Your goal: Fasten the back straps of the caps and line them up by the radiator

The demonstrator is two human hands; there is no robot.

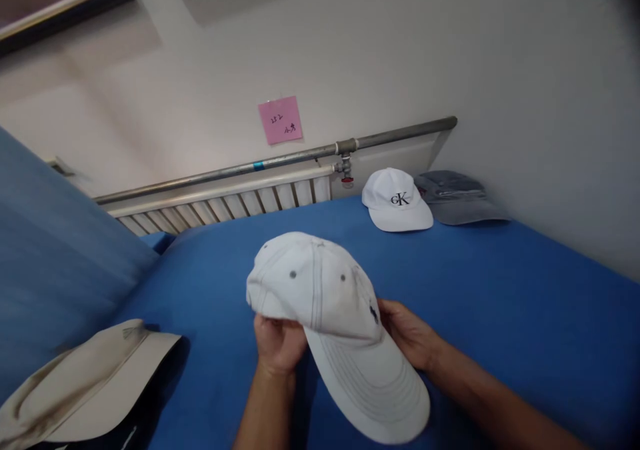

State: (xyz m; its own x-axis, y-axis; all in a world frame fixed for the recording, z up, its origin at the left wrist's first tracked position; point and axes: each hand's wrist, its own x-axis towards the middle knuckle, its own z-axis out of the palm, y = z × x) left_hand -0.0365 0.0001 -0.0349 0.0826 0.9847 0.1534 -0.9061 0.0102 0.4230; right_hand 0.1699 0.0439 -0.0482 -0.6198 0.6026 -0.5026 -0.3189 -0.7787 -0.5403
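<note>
A white baseball cap [320, 290] with a small dark emblem is held up over the blue surface, its brim pointing down and to the right. My left hand [280, 343] grips the cap's lower left edge, fingers tucked under the crown. On the other side, my right hand [410, 333] holds the cap near where brim meets crown; some of its fingers are hidden behind the cap.
On the blue surface [220, 283], a white cap with black letters [397, 200] and a grey cap [463, 200] sit at the back right. Beige caps [95, 377] lie at the lower left. Behind are a radiator [225, 203], a pipe [400, 133] and a blue curtain [55, 257].
</note>
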